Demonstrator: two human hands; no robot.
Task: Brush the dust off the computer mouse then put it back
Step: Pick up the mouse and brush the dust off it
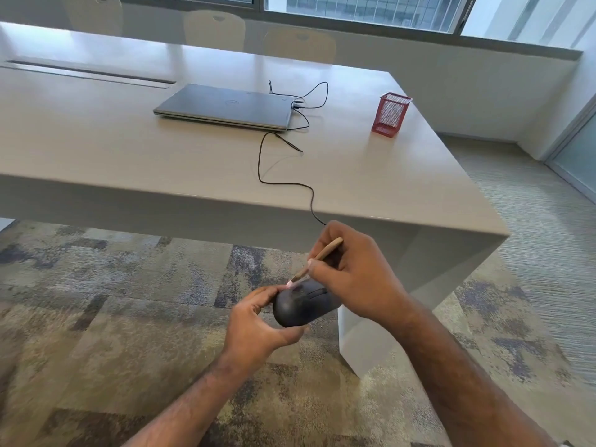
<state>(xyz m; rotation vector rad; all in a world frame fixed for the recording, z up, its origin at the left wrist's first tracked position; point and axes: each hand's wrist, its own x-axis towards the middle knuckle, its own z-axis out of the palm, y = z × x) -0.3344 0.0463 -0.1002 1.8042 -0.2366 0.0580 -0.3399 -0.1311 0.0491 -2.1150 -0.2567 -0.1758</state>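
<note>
Two hands off the surface (354, 175) edge, left grip (258, 324) closed around black mouse (298, 306), right grip (351, 272) pinching brush (319, 257), tip touching mouse

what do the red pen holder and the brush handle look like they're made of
Pen holder: likely wire mesh metal painted red; the open weave shows the table through it. Brush handle: looks like wood, a tan matte stick, though plastic can't be ruled out.
</note>
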